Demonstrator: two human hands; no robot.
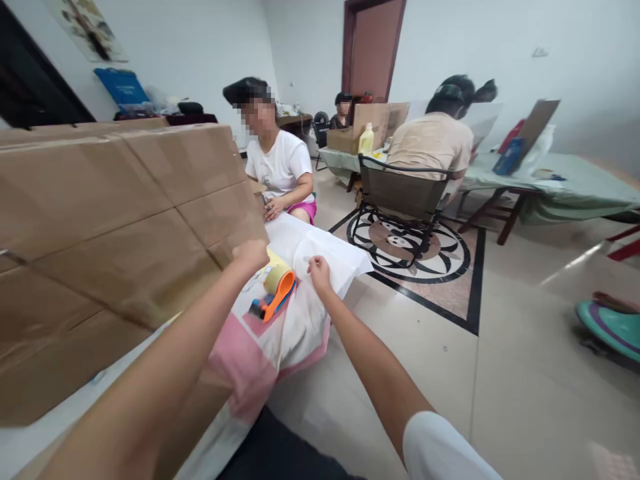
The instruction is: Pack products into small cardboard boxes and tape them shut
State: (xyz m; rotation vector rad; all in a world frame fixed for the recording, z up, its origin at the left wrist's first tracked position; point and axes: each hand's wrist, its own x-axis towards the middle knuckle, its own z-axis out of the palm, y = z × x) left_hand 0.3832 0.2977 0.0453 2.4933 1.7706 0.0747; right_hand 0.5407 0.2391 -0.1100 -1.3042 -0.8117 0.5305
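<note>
My left hand (251, 255) is closed in a fist beside the lower right edge of a large cardboard panel (115, 200) with crossing fold lines. Whatever that fist may hold is hidden. My right hand (319, 273) has its thumb and fingers pinched together over a white sheet (333, 250); what is between them is too small to tell. Between my arms, an orange tape dispenser (280, 297) with a roll of tape lies on a pink and white cloth (245, 353). Something yellow shows behind it, partly covered.
A person in a white shirt (283, 160) sits across the cardboard, hands near its far edge. Another sits in a dark folding chair (400, 187) at a table with a green cloth (575, 187). A teal wheeled toy (610, 330) stands on the floor at right.
</note>
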